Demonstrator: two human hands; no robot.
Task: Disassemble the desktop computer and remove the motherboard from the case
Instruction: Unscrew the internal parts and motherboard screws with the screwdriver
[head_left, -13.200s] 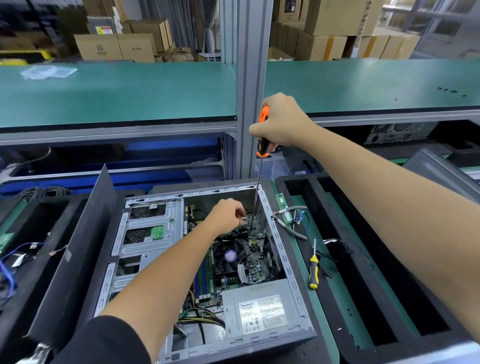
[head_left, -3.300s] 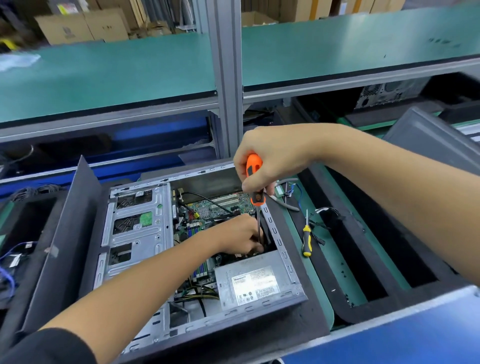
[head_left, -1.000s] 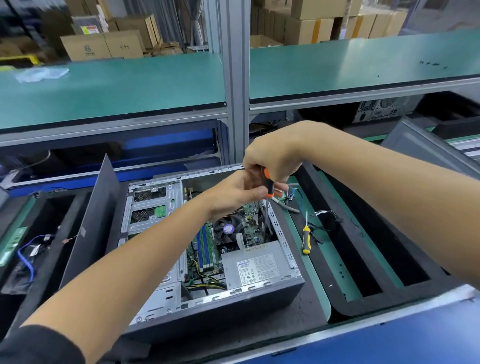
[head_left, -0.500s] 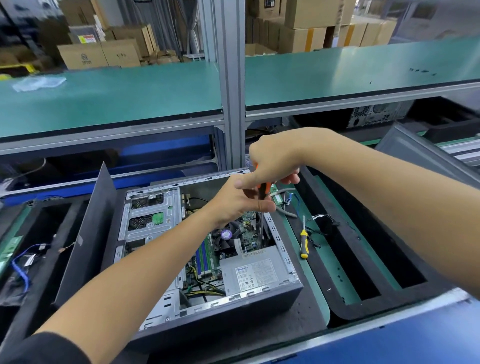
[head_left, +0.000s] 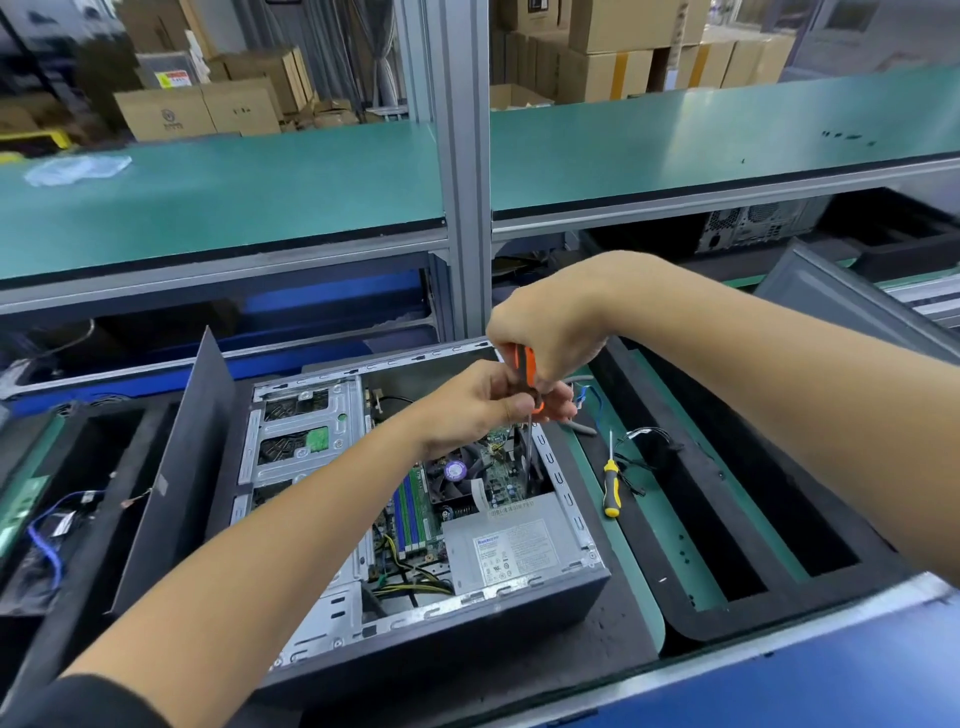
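Unscrewing at the motherboard, right-centre of frame.

Lower centre: open case (head_left: 415, 644) lying flat, power supply (head_left: 514, 551) nearest, motherboard (head_left: 467, 488) seated behind it, not yet free. Centre: left hand (head_left: 467, 410) pinching the orange screwdriver (head_left: 525, 369) low on the handle; right hand (head_left: 545, 332) curled round it above. Shaft dropping steeply beside the case's right wall; tip contact hidden. Best kept plumb, firm downward pressure, left fingers ready for the loose screw. Further right: yellow screwdriver (head_left: 611, 486) idle on the green mat (head_left: 649, 519).

Both hands (head_left: 519, 374) now together on screwdriver (head_left: 525, 366), above the case (head_left: 545, 592).
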